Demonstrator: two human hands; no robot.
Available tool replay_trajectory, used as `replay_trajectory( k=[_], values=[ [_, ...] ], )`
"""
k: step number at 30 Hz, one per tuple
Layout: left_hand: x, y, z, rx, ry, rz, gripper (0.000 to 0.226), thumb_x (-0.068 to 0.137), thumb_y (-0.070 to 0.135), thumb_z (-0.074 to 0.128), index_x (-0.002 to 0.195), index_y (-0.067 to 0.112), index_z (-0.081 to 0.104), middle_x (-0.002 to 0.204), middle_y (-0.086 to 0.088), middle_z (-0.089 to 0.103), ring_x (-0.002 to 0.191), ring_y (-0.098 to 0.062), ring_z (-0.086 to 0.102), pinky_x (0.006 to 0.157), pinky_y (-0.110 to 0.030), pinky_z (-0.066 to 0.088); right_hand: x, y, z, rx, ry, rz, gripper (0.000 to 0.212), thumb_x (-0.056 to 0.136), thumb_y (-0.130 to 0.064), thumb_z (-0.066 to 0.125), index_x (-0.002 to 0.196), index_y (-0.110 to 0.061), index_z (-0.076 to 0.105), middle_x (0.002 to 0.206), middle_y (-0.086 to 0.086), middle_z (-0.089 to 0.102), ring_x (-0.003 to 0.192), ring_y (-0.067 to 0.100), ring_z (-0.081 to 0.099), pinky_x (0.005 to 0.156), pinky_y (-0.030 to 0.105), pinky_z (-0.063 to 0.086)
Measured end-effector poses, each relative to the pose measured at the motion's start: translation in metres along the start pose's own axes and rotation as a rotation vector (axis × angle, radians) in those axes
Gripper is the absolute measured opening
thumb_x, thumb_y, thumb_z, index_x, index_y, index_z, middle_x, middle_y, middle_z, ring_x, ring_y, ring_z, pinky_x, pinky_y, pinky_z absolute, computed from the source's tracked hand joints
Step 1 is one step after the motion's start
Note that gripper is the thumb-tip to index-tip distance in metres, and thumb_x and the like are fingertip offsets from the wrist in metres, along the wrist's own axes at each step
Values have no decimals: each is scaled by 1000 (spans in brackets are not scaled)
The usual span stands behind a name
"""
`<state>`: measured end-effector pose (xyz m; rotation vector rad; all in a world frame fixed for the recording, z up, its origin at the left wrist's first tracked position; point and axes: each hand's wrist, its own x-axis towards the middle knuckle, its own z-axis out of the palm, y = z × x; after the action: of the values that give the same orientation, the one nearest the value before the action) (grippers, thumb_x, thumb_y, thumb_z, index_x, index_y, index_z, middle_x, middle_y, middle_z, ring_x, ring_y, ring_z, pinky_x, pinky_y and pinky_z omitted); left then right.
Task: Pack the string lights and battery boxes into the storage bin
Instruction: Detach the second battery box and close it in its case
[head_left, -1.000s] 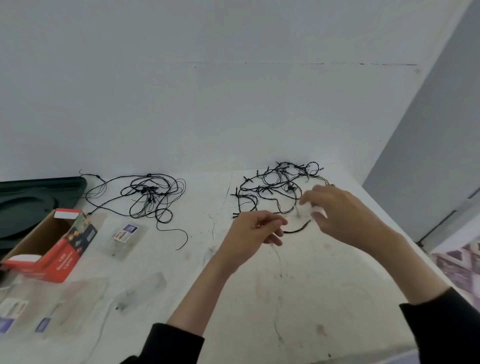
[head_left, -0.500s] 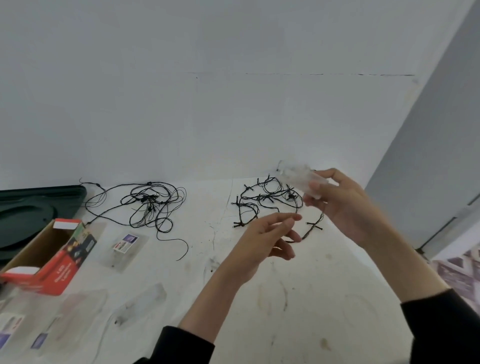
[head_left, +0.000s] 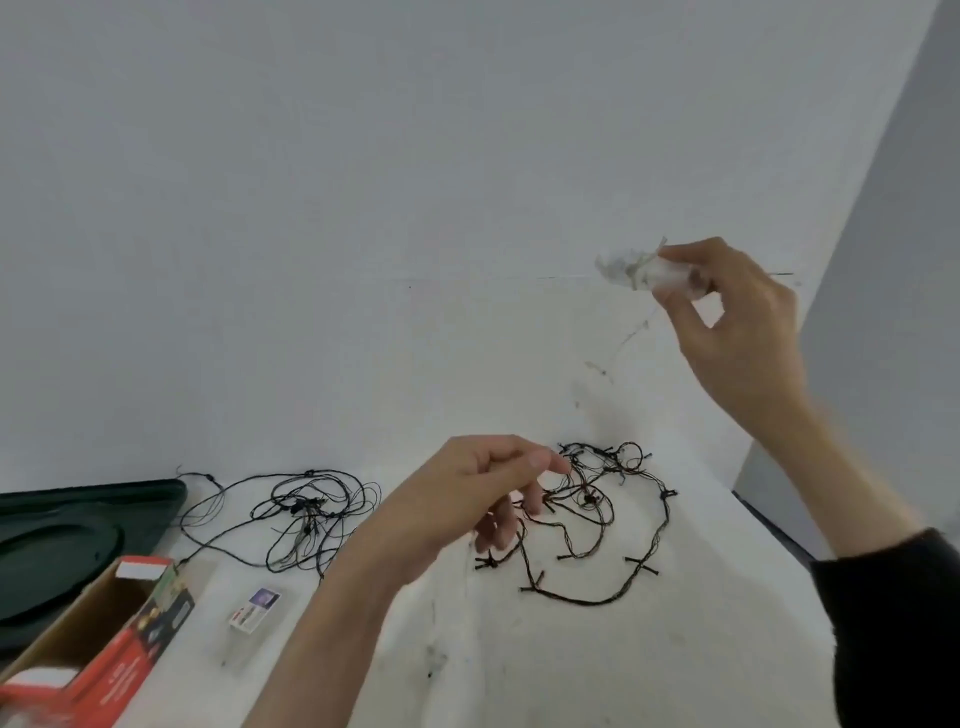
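My right hand (head_left: 727, 322) is raised high at the right and pinches a clear battery box (head_left: 636, 270) between thumb and fingers. A thin pale wire hangs from the box down toward my left hand (head_left: 467, 499), whose thumb and forefinger are pressed together over it, as far as I can tell. Just behind that hand a dark string of lights (head_left: 592, 509) lies loosely spread on the white table (head_left: 571, 670). A second dark tangle of string lights (head_left: 311, 514) lies further left. Another clear battery box (head_left: 257, 610) with a label lies flat on the table.
A dark green bin part (head_left: 62, 535) sits at the far left edge. In front of it stands an open red cardboard carton (head_left: 104, 639). A white wall closes off the back, and the table's right edge runs beside a grey wall.
My right hand has lifted the battery box from table height to well above the lights. My left hand stayed low near the tangle. The view has tilted upward.
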<state>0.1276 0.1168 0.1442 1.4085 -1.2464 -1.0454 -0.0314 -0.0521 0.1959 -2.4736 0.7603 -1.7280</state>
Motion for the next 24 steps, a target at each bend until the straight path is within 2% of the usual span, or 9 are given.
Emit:
replay_trajectory(
  k=[4,7,9,11,14,18,20,22,24],
  values=[
    [-12,52,-33,391,250,148,11,89,24,61,91,22,71,69,8,68,38,-9,47,42,-15,36,16,5,1,-191,-82,-170,22,84,3,60,105,-4,60,83,2,56,80,28,51,69,26,33],
    [-11,87,-50,864,531,310,12,90,30,59,85,28,69,72,12,68,46,-2,52,55,-19,42,21,-2,0,-169,-341,-89,23,83,-1,61,103,-14,62,78,0,57,77,23,53,69,28,33],
    [-10,109,-60,1090,705,411,14,92,32,55,91,30,69,80,12,69,64,-8,58,69,-29,47,24,-9,-1,-8,-600,37,22,82,-10,64,98,-26,64,77,3,61,76,21,57,72,33,43],
    [-4,124,-72,1164,781,489,17,93,31,52,95,28,68,85,10,69,75,-19,62,74,-37,49,25,-19,-2,265,-832,139,21,79,-18,68,95,-32,67,85,8,66,79,25,60,80,39,50],
    [8,132,-90,1193,783,478,17,94,31,52,97,28,68,86,9,69,78,-20,62,73,-34,48,25,-32,-2,703,-963,216,23,77,-7,70,95,-20,69,89,9,69,80,27,61,76,32,53],
    [18,125,-107,1100,706,435,15,92,34,53,91,30,68,81,12,68,60,-3,53,67,-28,43,26,-45,4,1285,-857,251,31,65,-18,83,93,-15,70,84,7,69,73,21,63,68,29,52],
    [20,117,-110,972,656,439,13,91,32,55,85,31,67,75,13,67,53,-1,50,65,-28,45,30,-49,10,1517,-655,354,36,55,-20,88,87,-16,71,84,6,68,69,19,62,64,27,52],
    [19,111,-110,801,613,449,13,90,31,58,81,30,67,72,11,67,45,-4,48,56,-19,44,36,-56,17,1677,-431,467,40,50,-19,90,84,-14,69,85,6,64,67,18,58,65,25,52],
    [17,107,-107,651,550,432,12,89,31,59,83,29,70,72,7,68,42,-7,47,47,-12,37,42,-66,22,1759,-255,550,33,63,-16,80,92,-11,66,88,8,64,68,16,59,68,23,53]
  ],
)
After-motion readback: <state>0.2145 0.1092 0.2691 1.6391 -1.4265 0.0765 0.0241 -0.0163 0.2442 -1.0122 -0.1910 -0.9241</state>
